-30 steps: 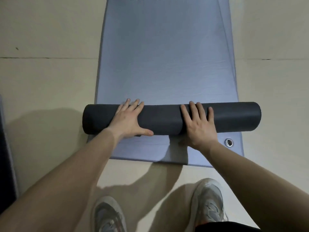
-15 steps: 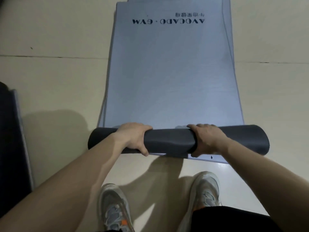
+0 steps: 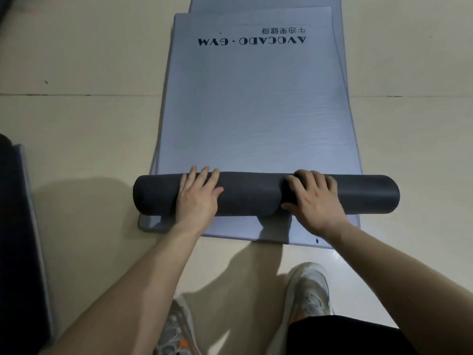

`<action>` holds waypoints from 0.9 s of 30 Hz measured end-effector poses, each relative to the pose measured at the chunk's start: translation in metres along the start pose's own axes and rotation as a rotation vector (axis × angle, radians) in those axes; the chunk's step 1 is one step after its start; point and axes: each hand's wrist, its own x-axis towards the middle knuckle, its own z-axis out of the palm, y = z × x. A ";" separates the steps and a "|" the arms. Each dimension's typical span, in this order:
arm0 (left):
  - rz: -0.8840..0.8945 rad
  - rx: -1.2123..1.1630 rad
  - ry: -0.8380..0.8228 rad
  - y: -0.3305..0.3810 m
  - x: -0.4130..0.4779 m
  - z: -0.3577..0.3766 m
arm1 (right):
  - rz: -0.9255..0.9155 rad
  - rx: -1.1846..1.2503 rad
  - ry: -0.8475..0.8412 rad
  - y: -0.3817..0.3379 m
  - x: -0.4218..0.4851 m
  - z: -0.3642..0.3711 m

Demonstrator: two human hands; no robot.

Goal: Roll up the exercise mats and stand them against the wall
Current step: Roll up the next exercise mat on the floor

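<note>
A grey-blue exercise mat (image 3: 256,111) printed "AVOCADO · GYM" lies flat on the floor, its near end wound into a dark roll (image 3: 250,196) lying crosswise. My left hand (image 3: 197,201) presses on the roll left of centre, fingers stretched over its top. My right hand (image 3: 314,203) curls over the roll right of centre, thumb on the near side. Beneath the roll, the near edge of another flat mat (image 3: 230,229) sticks out toward me.
More mat edges (image 3: 337,34) show under the top mat at the far right and left sides. A dark padded object (image 3: 18,239) lies along the left edge. My two shoes (image 3: 309,290) stand just behind the mats on the beige floor.
The roll has moved away from me, off the lower mat's near edge. My left fingers went from curled around the roll to stretched over it.
</note>
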 end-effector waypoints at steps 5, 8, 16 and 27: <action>-0.017 -0.115 0.045 -0.003 0.055 -0.002 | 0.064 -0.112 -0.064 -0.002 0.035 0.020; 0.011 -0.058 0.118 0.008 0.042 0.007 | 0.028 -0.073 -0.139 0.014 0.080 0.009; 0.158 0.295 0.013 -0.003 0.060 0.017 | -0.131 -0.184 0.125 0.020 0.079 0.033; 0.139 0.174 -0.766 0.007 0.023 -0.054 | -0.007 -0.027 -0.371 -0.022 -0.004 -0.009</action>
